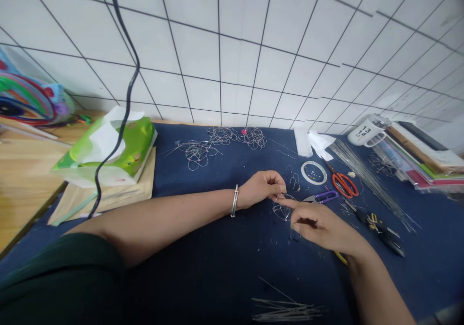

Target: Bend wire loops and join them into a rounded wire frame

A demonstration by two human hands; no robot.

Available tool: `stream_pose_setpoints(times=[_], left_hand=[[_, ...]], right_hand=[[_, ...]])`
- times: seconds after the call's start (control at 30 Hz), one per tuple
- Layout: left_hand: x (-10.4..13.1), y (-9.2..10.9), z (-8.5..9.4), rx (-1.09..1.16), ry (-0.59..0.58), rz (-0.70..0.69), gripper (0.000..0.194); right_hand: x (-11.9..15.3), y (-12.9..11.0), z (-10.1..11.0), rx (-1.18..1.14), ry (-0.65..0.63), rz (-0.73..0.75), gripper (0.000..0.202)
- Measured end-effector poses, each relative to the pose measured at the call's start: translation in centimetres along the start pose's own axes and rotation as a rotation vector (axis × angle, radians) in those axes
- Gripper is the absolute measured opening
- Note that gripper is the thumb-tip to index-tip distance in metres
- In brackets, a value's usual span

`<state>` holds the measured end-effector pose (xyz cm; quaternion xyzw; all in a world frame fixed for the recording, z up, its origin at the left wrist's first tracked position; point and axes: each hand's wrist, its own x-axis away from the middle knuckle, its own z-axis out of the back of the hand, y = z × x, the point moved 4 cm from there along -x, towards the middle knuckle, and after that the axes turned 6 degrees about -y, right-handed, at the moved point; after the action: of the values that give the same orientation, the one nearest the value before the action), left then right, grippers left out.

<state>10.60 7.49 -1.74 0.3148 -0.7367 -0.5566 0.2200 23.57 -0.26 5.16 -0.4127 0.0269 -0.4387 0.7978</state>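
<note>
My left hand point(263, 189), with a silver bangle at its wrist, pinches the upper edge of a bent wire piece point(282, 212) with looped parts. My right hand point(322, 226) comes in from the right; its index finger stretches to the wire by my left fingertips. The thumb and other fingers of that hand are curled, and whether they hold a thin wire is unclear. Just beyond lie small curved wires point(295, 182) and a white ring-shaped dish point(313, 173) with tiny beads. Purple-handled scissors point(326, 197) lie behind my right hand.
Wire bundles point(198, 154) lie near the tiled wall. To the right are orange-handled scissors point(344, 184), black pliers point(380, 230), long straight wires point(369, 182) and a white mug point(368, 130). Cut wires point(284, 310) lie in front. A green tissue pack point(139, 141) and black cable point(130, 88) are left.
</note>
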Motion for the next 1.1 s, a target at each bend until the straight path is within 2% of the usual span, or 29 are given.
stream_pose_setpoints(times=[1.1], left_hand=[[0.08,0.06,0.00,-0.024,0.000,0.016,0.014]], right_hand=[[-0.27,-0.07,0.27,-0.013,-0.009,0.007,0.015]])
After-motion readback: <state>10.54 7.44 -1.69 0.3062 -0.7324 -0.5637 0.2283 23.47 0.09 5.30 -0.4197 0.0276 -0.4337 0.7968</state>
